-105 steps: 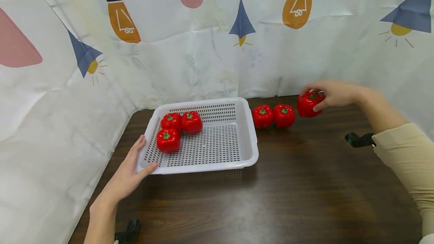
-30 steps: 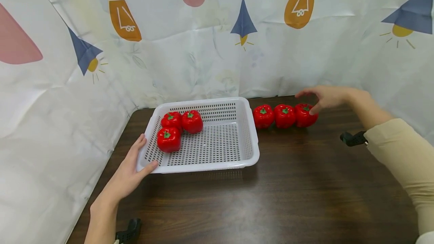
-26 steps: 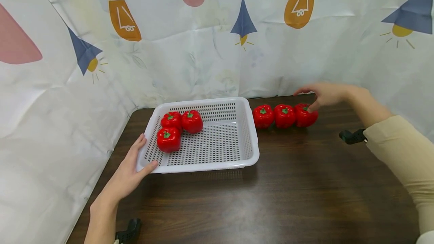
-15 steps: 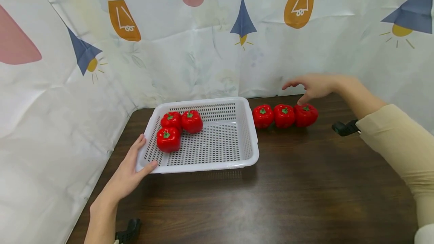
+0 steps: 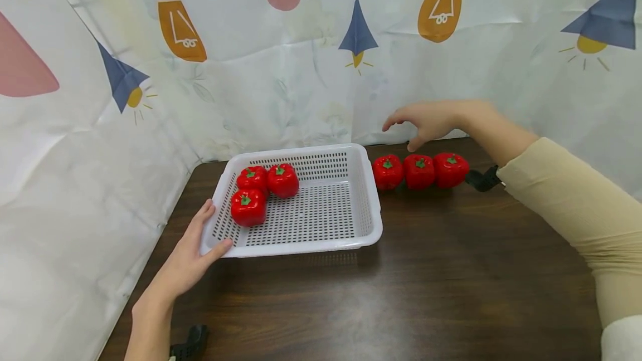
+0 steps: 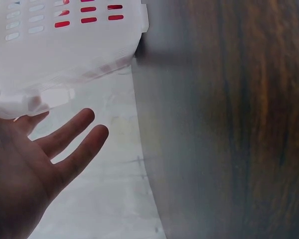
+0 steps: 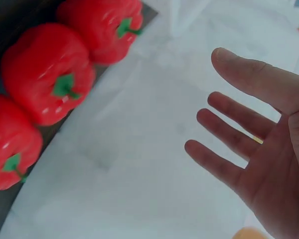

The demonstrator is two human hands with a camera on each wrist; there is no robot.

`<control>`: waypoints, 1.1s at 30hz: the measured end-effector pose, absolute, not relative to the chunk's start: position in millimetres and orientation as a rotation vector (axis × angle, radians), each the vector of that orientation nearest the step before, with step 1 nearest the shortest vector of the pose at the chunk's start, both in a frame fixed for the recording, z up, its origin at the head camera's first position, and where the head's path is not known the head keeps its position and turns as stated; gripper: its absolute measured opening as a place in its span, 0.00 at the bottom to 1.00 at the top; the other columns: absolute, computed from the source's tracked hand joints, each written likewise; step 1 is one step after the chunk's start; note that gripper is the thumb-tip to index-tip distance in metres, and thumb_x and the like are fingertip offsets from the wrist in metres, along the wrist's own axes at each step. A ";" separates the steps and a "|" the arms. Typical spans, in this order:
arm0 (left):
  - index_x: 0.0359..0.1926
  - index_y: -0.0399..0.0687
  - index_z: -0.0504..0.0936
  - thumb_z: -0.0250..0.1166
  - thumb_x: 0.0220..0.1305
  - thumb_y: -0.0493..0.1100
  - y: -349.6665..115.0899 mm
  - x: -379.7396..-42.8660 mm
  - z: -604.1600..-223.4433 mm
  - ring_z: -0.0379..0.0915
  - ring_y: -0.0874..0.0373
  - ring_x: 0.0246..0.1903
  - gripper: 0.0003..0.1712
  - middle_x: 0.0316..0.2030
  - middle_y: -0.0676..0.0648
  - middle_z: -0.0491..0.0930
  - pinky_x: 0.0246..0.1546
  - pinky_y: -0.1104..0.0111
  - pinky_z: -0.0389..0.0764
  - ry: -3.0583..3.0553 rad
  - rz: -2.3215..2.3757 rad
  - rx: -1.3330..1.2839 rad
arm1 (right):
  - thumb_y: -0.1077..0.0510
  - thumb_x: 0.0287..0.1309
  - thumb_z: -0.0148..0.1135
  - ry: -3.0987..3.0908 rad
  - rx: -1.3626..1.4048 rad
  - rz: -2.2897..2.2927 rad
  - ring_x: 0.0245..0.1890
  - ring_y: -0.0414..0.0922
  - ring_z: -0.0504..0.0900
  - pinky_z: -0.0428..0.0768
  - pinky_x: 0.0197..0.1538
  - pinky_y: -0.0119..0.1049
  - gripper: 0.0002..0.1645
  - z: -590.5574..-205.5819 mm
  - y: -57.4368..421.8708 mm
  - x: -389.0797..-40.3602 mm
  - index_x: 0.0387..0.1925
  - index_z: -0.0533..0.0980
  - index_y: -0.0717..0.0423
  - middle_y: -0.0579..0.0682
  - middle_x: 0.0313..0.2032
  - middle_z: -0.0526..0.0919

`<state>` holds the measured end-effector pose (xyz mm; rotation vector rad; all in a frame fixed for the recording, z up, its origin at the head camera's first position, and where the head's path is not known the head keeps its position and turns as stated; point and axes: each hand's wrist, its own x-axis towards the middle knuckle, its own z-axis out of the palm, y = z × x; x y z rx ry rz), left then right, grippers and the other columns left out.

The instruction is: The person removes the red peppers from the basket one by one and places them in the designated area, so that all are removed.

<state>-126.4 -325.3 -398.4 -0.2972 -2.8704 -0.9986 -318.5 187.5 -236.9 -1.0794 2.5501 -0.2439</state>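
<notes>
Nearest the person, the dark wood-grain table (image 5: 401, 288) runs away toward twelve o'clock. At ten o'clock, the left hand (image 5: 185, 255) braces the eight o'clock corner of a white perforated plastic basket (image 5: 363, 205), thumb on the rim, its other fingers fairly straight and spread rather than wrapped round it. The basket sits just shy of twelve.

Inside, toward the basket's ten o'clock side, stand three glossy red bell peppers: a nearer one (image 5: 249, 210) and a farther pair (image 5: 283, 184). Outside, at one o'clock, three more line up close together: the basket-side pepper (image 5: 388, 174), the middle pepper (image 5: 419, 174) and the end pepper (image 5: 451, 172).

Above that row hangs the right hand (image 5: 433, 118), fingers loosely spread, holding nothing. I'd call this a reach over the row with the basket steadied; which pepper it's meant for, I can't tell. Lifting one would call for lowering the hand and closing thumb and fingers round its sides without knocking its neighbour. Beyond hangs a lamp-printed white cloth (image 5: 281, 93).
</notes>
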 end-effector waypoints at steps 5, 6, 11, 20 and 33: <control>0.81 0.42 0.48 0.69 0.67 0.53 -324.8 -126.4 -398.6 0.58 0.34 0.69 0.54 0.81 0.45 0.40 0.60 0.32 0.66 -2.872 -1.006 -0.292 | 0.64 0.59 0.71 2.544 -1.154 -0.167 0.68 0.61 0.67 0.68 0.68 0.60 0.35 -233.8 158.2 -317.9 0.67 0.72 0.55 0.57 0.67 0.73; 0.81 0.42 0.48 0.69 0.67 0.53 -324.7 -126.2 -398.8 0.58 0.34 0.69 0.54 0.81 0.45 0.40 0.60 0.32 0.66 -2.872 -1.007 -0.290 | 0.64 0.59 0.71 2.540 -1.173 -0.155 0.68 0.60 0.68 0.68 0.67 0.59 0.34 -233.9 152.8 -317.6 0.67 0.73 0.55 0.57 0.67 0.73; 0.81 0.42 0.48 0.69 0.67 0.53 -324.6 -125.9 -399.2 0.59 0.35 0.68 0.54 0.81 0.45 0.41 0.60 0.33 0.67 -2.868 -1.015 -0.293 | 0.62 0.60 0.70 2.518 -1.211 -0.107 0.68 0.58 0.69 0.69 0.67 0.57 0.33 -233.5 129.6 -314.3 0.67 0.73 0.53 0.54 0.67 0.73; 0.80 0.41 0.50 0.70 0.67 0.52 -324.9 -125.6 -398.1 0.58 0.36 0.69 0.52 0.81 0.46 0.42 0.59 0.34 0.67 -2.842 -1.007 -0.327 | 0.59 0.62 0.72 2.495 -1.285 -0.090 0.65 0.51 0.71 0.72 0.65 0.50 0.34 -243.0 93.5 -315.9 0.69 0.72 0.49 0.49 0.65 0.74; 0.81 0.43 0.50 0.69 0.68 0.52 -324.8 -123.5 -397.8 0.57 0.37 0.71 0.52 0.81 0.48 0.42 0.66 0.64 0.65 -2.839 -1.014 -0.330 | 0.59 0.64 0.69 2.462 -1.417 -0.113 0.69 0.49 0.68 0.70 0.68 0.45 0.34 -269.4 33.4 -319.5 0.70 0.71 0.49 0.50 0.69 0.71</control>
